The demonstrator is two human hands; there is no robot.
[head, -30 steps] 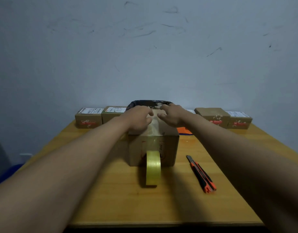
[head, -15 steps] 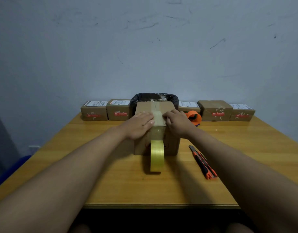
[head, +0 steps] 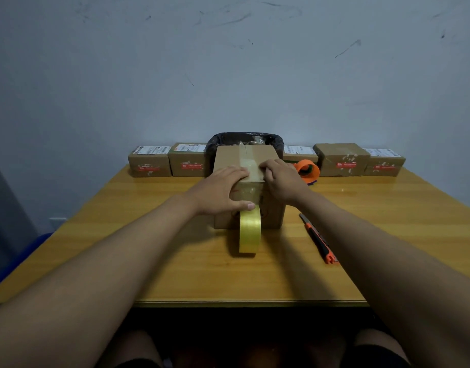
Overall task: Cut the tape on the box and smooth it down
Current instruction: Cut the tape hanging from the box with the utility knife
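Fingers (head: 236, 173) of both hands flat, unclenched, flanking tape strip (head: 248, 166) on box (head: 227, 158).

The box (head: 248, 187) stands at the middle of the bench (head: 175, 261). The tape roll (head: 250, 229) stands on edge just below it in the frame; the knife (head: 318, 239) lies at lower right. Small parcels (head: 149, 161) line the bench's upper edge.
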